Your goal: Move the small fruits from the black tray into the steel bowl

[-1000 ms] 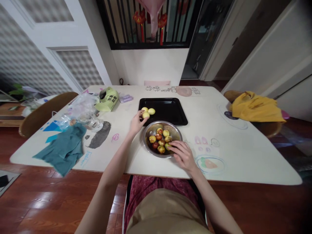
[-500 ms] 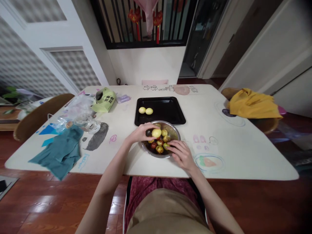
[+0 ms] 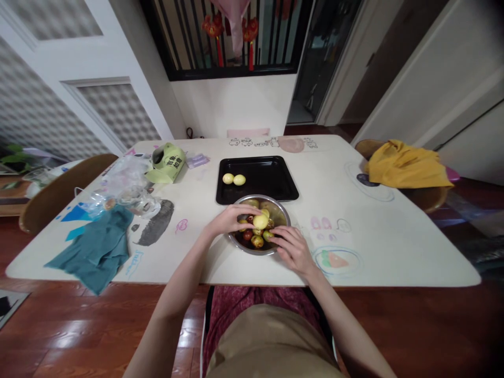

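Observation:
A steel bowl (image 3: 284, 211) near the table's front edge holds several round fruits, dark red, spotted brown and greenish yellow; their exact kind is unclear. My left hand (image 3: 232, 218) reaches over its left side, thumb and fingers closed around a smooth yellow fruit (image 3: 260, 221) above the others. On the right side, my right hand (image 3: 292, 245) reaches over the rim, its bent fingertips on a green fruit (image 3: 268, 235) inside. Behind the bowl lies a black baking tray (image 3: 263, 176), where two yellow fruits (image 3: 233, 179) sit side by side at the left.
At the left of the white table (image 3: 236, 270) are a teal cloth (image 3: 96, 247), clear plastic packaging (image 3: 126, 181) and a light green printed box-like container (image 3: 169, 163). A mustard cloth (image 3: 405, 165) hangs over the chair at right.
My left hand has shifted slightly right and down with the yellow fruit, towards the bowl's middle. My right hand stays at the green fruit. The whole view has shifted slightly.

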{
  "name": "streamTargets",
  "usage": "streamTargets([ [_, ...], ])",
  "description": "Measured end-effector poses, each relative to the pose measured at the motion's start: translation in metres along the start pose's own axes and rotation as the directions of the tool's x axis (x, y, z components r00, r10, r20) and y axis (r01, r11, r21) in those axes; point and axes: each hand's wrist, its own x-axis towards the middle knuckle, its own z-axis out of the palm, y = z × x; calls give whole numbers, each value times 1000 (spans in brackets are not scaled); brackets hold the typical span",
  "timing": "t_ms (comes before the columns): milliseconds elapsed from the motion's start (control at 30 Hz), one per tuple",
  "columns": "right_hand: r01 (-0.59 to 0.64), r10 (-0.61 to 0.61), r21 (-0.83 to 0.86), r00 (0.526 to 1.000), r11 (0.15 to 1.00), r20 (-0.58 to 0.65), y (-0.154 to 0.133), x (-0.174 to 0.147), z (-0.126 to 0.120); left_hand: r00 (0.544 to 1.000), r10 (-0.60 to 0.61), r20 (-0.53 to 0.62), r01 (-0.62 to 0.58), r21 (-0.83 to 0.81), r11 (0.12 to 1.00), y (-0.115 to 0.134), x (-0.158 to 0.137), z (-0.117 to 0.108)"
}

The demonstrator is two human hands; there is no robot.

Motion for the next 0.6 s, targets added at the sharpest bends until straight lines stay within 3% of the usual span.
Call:
streamTargets([
  [300, 0, 0, 16, 1000, 1000, -8, 0, -1, 1, 999, 3, -52, -4, -5, 1000, -1, 1, -1],
  [433, -15, 15, 5, 1000, 1000, 2, 2, -3, 1, 970, -16, -244, 34, 73, 997, -10, 0, -4],
  [600, -10, 10, 11, 1000, 1000, -24, 0, -2, 3, 856, -106, -506, 229, 187, 955, -39, -5, -11],
])
